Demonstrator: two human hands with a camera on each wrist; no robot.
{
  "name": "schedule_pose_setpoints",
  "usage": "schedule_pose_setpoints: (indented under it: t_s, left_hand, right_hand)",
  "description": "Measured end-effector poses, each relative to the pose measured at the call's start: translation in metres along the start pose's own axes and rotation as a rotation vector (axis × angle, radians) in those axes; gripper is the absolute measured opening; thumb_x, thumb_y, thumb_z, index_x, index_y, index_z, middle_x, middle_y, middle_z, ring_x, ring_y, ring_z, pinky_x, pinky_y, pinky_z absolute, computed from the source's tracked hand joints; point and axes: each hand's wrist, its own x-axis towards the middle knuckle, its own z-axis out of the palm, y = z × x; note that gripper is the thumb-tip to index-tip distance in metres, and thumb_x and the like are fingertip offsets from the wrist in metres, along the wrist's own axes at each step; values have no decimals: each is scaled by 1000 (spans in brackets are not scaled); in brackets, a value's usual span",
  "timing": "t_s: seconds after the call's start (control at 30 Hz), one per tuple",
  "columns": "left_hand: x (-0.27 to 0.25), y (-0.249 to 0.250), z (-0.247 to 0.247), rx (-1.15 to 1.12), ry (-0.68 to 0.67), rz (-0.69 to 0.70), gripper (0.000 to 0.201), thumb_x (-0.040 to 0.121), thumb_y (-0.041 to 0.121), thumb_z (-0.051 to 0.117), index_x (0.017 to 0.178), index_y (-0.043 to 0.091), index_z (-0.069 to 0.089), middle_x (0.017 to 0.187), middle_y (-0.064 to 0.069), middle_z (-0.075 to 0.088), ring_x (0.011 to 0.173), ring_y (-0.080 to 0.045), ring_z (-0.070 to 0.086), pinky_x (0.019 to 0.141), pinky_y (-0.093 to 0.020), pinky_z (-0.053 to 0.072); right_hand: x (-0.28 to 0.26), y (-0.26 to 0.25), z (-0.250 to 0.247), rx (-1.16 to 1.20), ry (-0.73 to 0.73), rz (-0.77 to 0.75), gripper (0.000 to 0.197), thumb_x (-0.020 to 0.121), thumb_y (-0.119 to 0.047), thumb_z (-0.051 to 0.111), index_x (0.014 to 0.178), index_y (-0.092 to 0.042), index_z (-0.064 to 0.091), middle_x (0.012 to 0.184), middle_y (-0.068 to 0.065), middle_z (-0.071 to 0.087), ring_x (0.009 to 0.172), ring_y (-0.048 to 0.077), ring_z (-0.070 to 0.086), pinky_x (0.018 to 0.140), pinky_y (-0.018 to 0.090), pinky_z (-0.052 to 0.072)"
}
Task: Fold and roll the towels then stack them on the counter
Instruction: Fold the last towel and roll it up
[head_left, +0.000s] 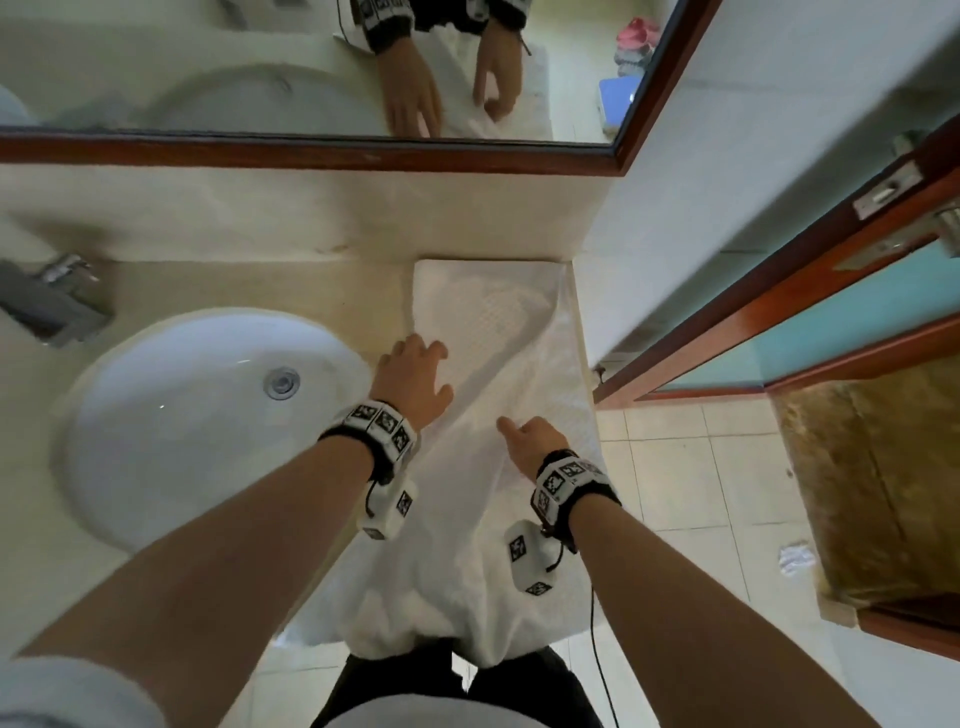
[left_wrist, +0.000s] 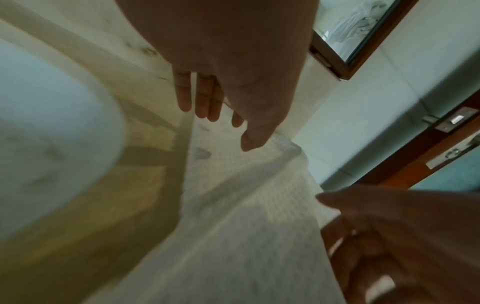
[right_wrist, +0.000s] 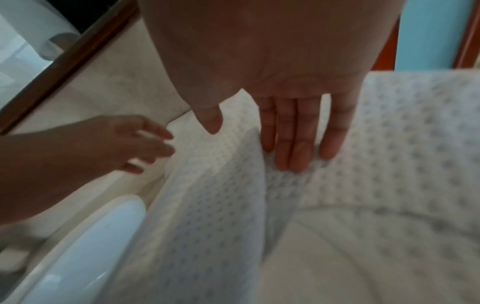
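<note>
A white waffle-weave towel (head_left: 498, 312) lies lengthwise on the beige counter (head_left: 311, 291) to the right of the sink, and its near end hangs over the front edge. A raised fold runs diagonally along it. My left hand (head_left: 426, 364) rests flat on the towel's left part with straight fingers (left_wrist: 202, 102) at its left edge. My right hand (head_left: 522, 436) presses straight fingers (right_wrist: 293, 148) on the towel (right_wrist: 207, 205) just right of the fold ridge. Neither hand grips the cloth (left_wrist: 246, 226).
A white oval sink (head_left: 208, 415) and a metal faucet (head_left: 52, 301) are to the left. A wood-framed mirror (head_left: 311, 150) hangs behind the counter. A white wall (head_left: 675, 234) borders the towel on the right, with a door (head_left: 831, 312) and tiled floor (head_left: 675, 493) beyond.
</note>
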Motion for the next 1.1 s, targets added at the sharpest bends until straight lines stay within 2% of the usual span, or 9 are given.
schedule_pose_setpoints:
  t_s: [0.17, 0.33, 0.47, 0.57, 0.67, 0.8, 1.0, 1.07, 1.1]
  left_hand:
    - [-85, -13, 22, -19, -237, -148, 53, 87, 64, 51, 122, 24, 47, 120, -2, 58, 106, -25, 57, 92, -41, 46]
    - [-152, -14, 55, -128, -358, -410, 101, 73, 80, 57, 149, 21, 27, 149, -5, 42, 131, -29, 47, 107, -45, 38]
    - [-186, -3, 73, -267, -260, -608, 107, 73, 76, 62, 152, 14, 23, 153, -9, 39, 133, -32, 45, 107, -46, 40]
    - [-206, 7, 76, -242, -151, -736, 108, 69, 83, 58, 148, 14, 30, 144, -11, 48, 125, -35, 53, 101, -48, 44]
    - [-226, 19, 71, -118, -148, -764, 83, 82, 65, 58, 143, 15, 35, 138, -13, 54, 119, -37, 56, 98, -48, 46]
    - [-236, 48, 43, -129, -106, -655, 43, 90, 21, 50, 133, 19, 46, 125, -15, 60, 107, -36, 61, 86, -39, 49]
    - [-228, 147, 4, -292, -46, -100, 32, 93, 20, 53, 123, 16, 45, 95, -14, 64, 85, -34, 63, 74, -37, 50]
    - [-226, 187, 5, -268, -176, 105, 24, 90, 20, 54, 113, 18, 49, 91, -9, 64, 80, -29, 62, 73, -38, 51]
    - [-225, 205, 8, -234, -252, 173, 18, 89, 20, 54, 106, 19, 50, 88, -7, 63, 78, -27, 61, 72, -38, 52]
  right_hand:
    - [-14, 31, -25, -16, 79, -127, 57, 84, -60, 57, 122, -17, 51, 123, 9, 59, 110, 31, 58, 96, 45, 47]
    - [-36, 78, -25, -158, 43, -204, 52, 84, -55, 58, 123, -21, 54, 130, 7, 56, 115, 29, 56, 98, 41, 46]
    - [-61, 125, -13, -405, 64, -338, 56, 85, -51, 57, 134, -25, 51, 145, 1, 43, 130, 26, 44, 107, 41, 40]
    - [-73, 152, -6, -606, 62, -446, 70, 89, -51, 54, 150, -22, 33, 161, -1, 17, 145, 23, 21, 117, 40, 26]
    - [-76, 168, 3, -651, -44, -427, 81, 91, -51, 52, 157, -22, 15, 165, -2, -8, 151, 23, 4, 121, 41, 17]
    - [-72, 162, -2, -626, -127, -414, 81, 91, -48, 53, 157, -21, 15, 164, 0, -7, 150, 26, 8, 120, 42, 19]
    - [-75, 163, -12, -538, -148, -450, 67, 97, -29, 47, 156, -16, 17, 164, 4, 5, 147, 28, 20, 119, 36, 22]
    - [-69, 166, -15, -364, -196, -405, 59, 100, -25, 43, 154, -10, 23, 157, 8, 27, 146, 29, 27, 119, 41, 23]
    - [-63, 167, -19, -241, -226, -392, 49, 100, -23, 47, 145, -7, 40, 143, 8, 45, 139, 32, 38, 116, 44, 30]
